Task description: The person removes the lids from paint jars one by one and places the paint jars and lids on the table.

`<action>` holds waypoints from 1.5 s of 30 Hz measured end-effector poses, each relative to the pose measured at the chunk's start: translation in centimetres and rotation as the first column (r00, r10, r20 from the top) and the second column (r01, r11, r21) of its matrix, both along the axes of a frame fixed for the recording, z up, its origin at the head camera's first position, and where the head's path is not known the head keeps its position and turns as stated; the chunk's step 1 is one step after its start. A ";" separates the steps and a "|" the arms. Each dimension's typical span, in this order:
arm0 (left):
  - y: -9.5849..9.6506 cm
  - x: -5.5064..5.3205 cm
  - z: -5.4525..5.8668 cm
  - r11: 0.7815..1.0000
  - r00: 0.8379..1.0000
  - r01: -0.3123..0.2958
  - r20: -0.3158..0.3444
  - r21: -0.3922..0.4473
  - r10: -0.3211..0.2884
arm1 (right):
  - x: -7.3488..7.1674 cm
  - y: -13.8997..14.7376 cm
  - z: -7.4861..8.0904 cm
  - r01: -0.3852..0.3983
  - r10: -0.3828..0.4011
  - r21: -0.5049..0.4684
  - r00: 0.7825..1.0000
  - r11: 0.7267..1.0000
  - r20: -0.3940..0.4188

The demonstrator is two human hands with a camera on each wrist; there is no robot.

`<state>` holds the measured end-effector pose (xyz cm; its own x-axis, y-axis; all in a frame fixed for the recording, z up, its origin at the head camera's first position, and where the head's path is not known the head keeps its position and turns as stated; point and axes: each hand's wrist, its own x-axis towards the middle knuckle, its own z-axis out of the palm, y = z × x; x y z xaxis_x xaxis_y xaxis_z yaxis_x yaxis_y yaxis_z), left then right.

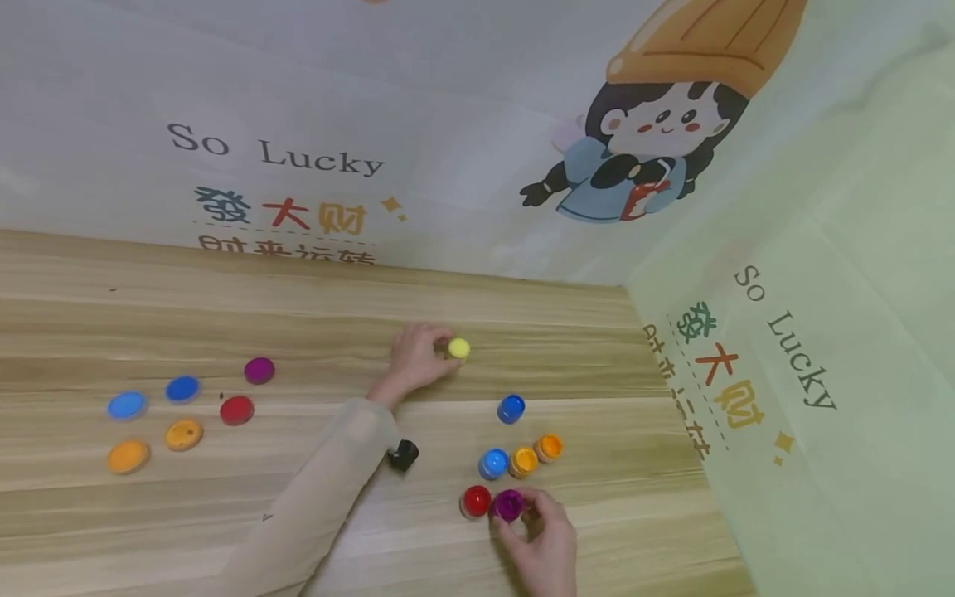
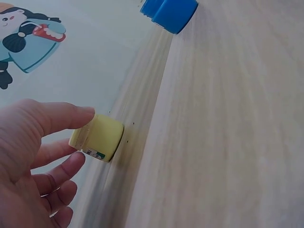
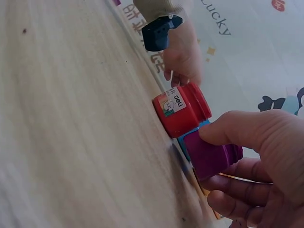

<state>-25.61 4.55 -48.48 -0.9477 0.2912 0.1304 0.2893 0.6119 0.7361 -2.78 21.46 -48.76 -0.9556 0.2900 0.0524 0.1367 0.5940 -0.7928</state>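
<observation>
My left hand (image 1: 420, 356) pinches a small pale yellow paint jar (image 1: 458, 348) at the back of the table. In the left wrist view its thumb and fingers are at the upper part of the yellow jar (image 2: 100, 137), which stands upright on the wood. Near the front, my right hand (image 1: 543, 543) grips a purple paint jar (image 1: 510, 505), open at the top. A red paint jar (image 1: 475, 502) stands just left of it. The right wrist view shows my thumb on the purple jar's side (image 3: 206, 154), close to the red jar (image 3: 180, 111).
Open jars of light blue (image 1: 493, 463), yellow-orange (image 1: 523, 461) and orange (image 1: 550, 448) stand close together behind the purple one. A dark blue jar (image 1: 511, 408) stands apart, farther back. Several round lids lie at left, among them a red lid (image 1: 237, 410). Printed sheeting (image 1: 462, 166) borders the table.
</observation>
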 end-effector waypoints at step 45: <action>-9.6 11.4 12.1 0.961 0.927 0.265 -0.296 0.079 -0.231 | -5.8 -8.1 7.3 -0.377 0.371 0.089 0.793 0.922 -0.484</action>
